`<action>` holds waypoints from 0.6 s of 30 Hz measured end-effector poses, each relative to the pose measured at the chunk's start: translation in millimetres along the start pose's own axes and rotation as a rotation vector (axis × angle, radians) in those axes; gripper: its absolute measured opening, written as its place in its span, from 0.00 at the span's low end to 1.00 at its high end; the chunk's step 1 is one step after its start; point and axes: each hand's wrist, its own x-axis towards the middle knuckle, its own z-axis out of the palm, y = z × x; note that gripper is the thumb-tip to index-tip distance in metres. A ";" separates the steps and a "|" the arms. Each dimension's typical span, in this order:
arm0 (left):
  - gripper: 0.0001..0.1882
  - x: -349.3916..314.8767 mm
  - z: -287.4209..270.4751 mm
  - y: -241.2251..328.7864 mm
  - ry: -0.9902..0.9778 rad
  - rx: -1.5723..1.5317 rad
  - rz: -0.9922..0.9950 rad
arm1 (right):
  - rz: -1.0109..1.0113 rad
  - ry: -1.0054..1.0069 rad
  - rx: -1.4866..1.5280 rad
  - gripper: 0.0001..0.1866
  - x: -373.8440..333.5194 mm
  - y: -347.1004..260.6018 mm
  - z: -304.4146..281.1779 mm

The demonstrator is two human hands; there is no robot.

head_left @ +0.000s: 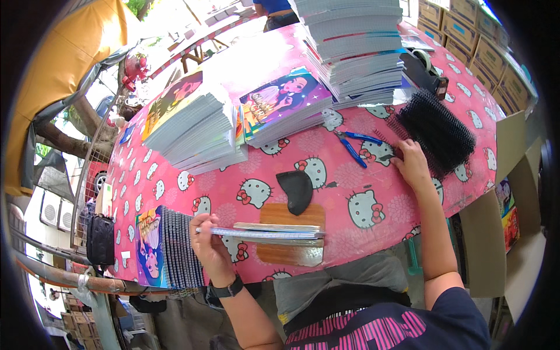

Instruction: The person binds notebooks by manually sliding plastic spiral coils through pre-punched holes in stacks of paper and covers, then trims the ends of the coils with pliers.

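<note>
My left hand [211, 248] grips one end of a thin unbound book [262, 234], seen edge-on and standing over a brown wooden board [280, 254]. Beside that board lies a flat, curved black piece [296, 191]. Over at the right, my right hand [413, 165] is at the near left edge of a heap of black spiral binding coils [438, 133]. Its fingertips are pinched together on a dark coil end, partly hidden by the fingers. Blue-handled cutting pliers [357, 146] lie just left of this hand.
Coil-bound books [175, 248] are stacked left of my left hand. Farther back stand a leaning pile of books [192, 125], a lower pile [286, 105] and a tall stack [361, 52]. A tape dispenser [429, 73] sits behind the coils. An opened carton [481, 245] stands at the right edge.
</note>
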 end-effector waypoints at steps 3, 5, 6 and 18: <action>0.15 -0.3 -4.9 -4.7 0.011 -0.013 -0.014 | 0.127 -0.080 0.031 0.19 8.6 -2.6 -6.1; 0.20 -6.0 -7.0 -3.5 0.095 0.116 0.048 | 0.222 -0.039 0.116 0.25 8.6 -21.3 -24.0; 0.23 -9.1 -0.1 -0.1 0.196 0.260 0.117 | 0.179 -0.011 0.198 0.27 9.0 -34.1 -38.7; 0.25 -71.2 100.1 4.6 -0.344 1.218 0.573 | -0.294 -0.517 0.748 0.19 -30.6 -170.4 -95.8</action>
